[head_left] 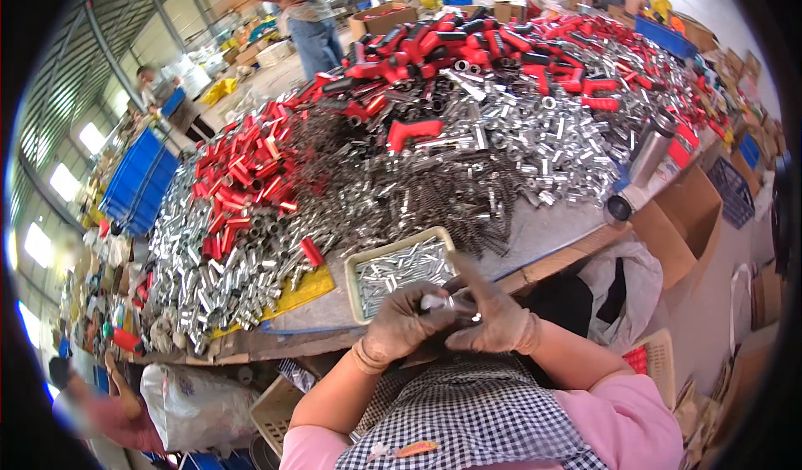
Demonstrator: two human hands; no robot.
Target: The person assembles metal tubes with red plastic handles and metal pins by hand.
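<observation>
Both my hands wear thin, dirt-stained gloves and meet in front of my checked apron (468, 411). My left hand (403, 324) pinches one end of a small shiny metal cylindrical part (455, 304). Around its other, darker end is my right hand (497, 313), with the index finger and thumb spread to either side. The palm side of the right hand is partly hidden. Just beyond the hands, a cream plastic tray (355, 284) on the table edge holds many thin silver pins (403, 268).
Heaped on the table (543, 228) are silver sockets (551, 148), red handles (413, 133), red sleeves (242, 165) and dark springs (468, 203). A metal cylinder (652, 152) lies at right, above an open cardboard box (681, 219). A blue crate (140, 179) stands left. Other people are in the background.
</observation>
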